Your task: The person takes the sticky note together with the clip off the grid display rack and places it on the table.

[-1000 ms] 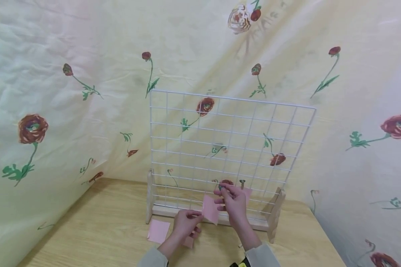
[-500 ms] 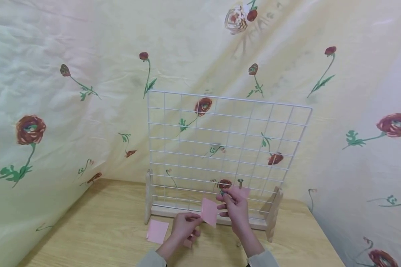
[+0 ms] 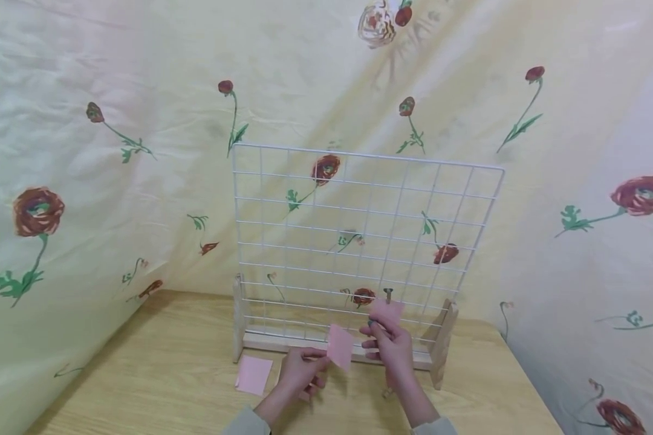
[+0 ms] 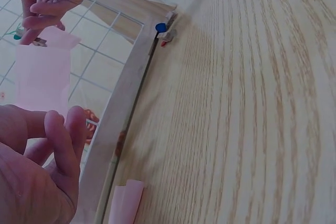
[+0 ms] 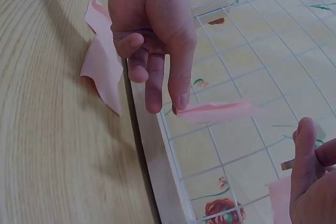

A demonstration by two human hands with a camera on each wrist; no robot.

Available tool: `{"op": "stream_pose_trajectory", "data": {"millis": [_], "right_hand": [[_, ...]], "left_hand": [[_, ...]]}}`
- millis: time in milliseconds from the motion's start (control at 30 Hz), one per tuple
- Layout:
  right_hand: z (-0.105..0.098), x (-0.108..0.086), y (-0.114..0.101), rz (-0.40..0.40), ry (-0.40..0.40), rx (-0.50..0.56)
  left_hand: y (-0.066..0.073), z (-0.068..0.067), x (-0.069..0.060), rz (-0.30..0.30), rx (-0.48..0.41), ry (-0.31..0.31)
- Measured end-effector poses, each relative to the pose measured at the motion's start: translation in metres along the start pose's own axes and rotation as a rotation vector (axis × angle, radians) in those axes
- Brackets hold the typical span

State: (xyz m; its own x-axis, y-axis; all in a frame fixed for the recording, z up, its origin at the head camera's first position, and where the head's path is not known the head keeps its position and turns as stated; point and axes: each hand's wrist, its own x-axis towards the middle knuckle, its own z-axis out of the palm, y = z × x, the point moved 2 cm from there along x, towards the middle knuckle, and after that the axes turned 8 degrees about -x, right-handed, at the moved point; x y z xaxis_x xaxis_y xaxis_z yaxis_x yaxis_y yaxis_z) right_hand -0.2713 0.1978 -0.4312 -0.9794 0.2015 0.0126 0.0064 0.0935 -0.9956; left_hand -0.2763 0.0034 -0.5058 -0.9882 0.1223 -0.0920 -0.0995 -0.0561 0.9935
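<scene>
In the head view the left hand [image 3: 299, 373] pinches the lower left edge of a pink paper square [image 3: 340, 347], held up before the lower part of a white wire grid [image 3: 359, 208]. To its right, the right hand [image 3: 394, 350] pinches a small clip with a green top [image 3: 371, 322]; the left wrist view shows the clip [image 4: 37, 40] near the paper's [image 4: 43, 77] top edge, contact unclear. Behind the right fingers another pink paper [image 3: 387, 309] hangs on the grid under a clip [image 3: 388, 293].
Two wooden feet [image 3: 444, 344] and a wooden base bar hold the grid on the wood table [image 3: 158, 362]. A pink sheet [image 3: 254, 374] lies left of the left hand, another partly beneath it. Small clips [image 4: 164, 34] lie near the base. Flowered cloth [image 3: 174, 121] hangs behind.
My right hand has moved slightly right and down, away from the held paper, still with the clip. The left hand keeps its pinch, and the paper has dropped slightly.
</scene>
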Motion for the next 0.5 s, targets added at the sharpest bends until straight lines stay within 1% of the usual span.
{"op": "stream_pose_trajectory", "data": {"millis": [267, 400, 500], "right_hand": [[-0.010, -0.001, 0.011, 0.020, 0.008, -0.040], [-0.014, -0.004, 0.016, 0.030, 0.006, -0.042], [-0.019, -0.005, 0.022, 0.045, 0.015, -0.033]], "left_hand": [[-0.002, 0.001, -0.002, 0.004, 0.014, -0.005], [-0.002, 0.001, -0.003, 0.004, 0.021, -0.008], [-0.005, 0.002, -0.003, 0.015, 0.021, -0.013]]}}
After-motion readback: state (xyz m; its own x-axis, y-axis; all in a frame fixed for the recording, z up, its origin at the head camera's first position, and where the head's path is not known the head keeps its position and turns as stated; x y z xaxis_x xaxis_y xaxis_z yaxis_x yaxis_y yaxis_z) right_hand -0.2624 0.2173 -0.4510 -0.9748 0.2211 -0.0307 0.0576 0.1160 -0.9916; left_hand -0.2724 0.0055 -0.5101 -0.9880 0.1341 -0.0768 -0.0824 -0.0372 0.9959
